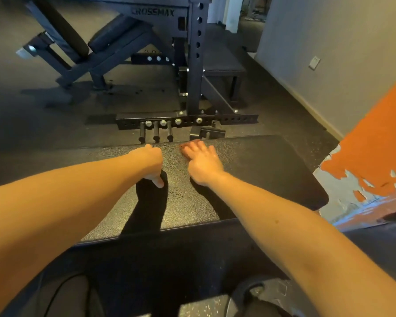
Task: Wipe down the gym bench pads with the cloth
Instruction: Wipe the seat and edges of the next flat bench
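A black textured bench pad [261, 170] lies across in front of me. My right hand [202, 160] presses flat on it near its far edge, fingers spread. A small reddish bit of cloth [183, 148] shows from under the fingertips; the rest is hidden by the hand. My left hand [150, 162] rests on the pad beside it, a hand's width to the left, with the thumb pointing back toward me. Its fingers curl away at the pad's far edge and are mostly hidden. Both forearms cast dark shadows on the pad.
Beyond the pad stands a black rack upright [197, 56] with a bolted base bar and pegs [156, 131]. An inclined bench [114, 35] is at the back left and a flat bench [220, 60] behind the rack. A grey wall [329, 42] and an orange peeling surface [375, 152] are on the right.
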The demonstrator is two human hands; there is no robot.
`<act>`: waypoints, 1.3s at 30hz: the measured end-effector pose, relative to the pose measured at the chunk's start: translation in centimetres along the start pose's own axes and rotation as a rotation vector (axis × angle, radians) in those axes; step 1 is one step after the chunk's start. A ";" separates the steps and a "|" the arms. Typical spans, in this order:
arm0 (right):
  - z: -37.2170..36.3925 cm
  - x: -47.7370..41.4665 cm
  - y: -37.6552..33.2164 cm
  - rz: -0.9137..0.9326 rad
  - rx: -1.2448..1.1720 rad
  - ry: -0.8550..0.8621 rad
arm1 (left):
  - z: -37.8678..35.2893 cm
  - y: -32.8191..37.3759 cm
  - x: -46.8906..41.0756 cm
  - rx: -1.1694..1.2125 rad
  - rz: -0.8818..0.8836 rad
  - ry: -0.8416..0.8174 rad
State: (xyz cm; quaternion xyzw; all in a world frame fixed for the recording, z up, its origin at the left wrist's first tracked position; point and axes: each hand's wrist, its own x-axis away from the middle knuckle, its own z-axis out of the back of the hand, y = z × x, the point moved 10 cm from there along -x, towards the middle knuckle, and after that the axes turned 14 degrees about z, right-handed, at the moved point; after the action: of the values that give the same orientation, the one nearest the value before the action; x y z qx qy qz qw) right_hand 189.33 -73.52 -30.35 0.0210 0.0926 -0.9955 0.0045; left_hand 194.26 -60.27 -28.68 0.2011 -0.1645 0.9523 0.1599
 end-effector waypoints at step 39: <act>0.3 -1.4 1.3 -0.112 -0.021 0.105 | -0.8 -0.6 -1.2 0.059 0.026 -0.040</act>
State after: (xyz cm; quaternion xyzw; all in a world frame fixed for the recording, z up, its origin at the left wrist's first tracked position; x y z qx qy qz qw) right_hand 190.75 -74.89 -30.22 0.0681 0.1044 -0.9906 -0.0559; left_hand 195.29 -59.72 -29.76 0.2225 -0.1420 0.9546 0.1379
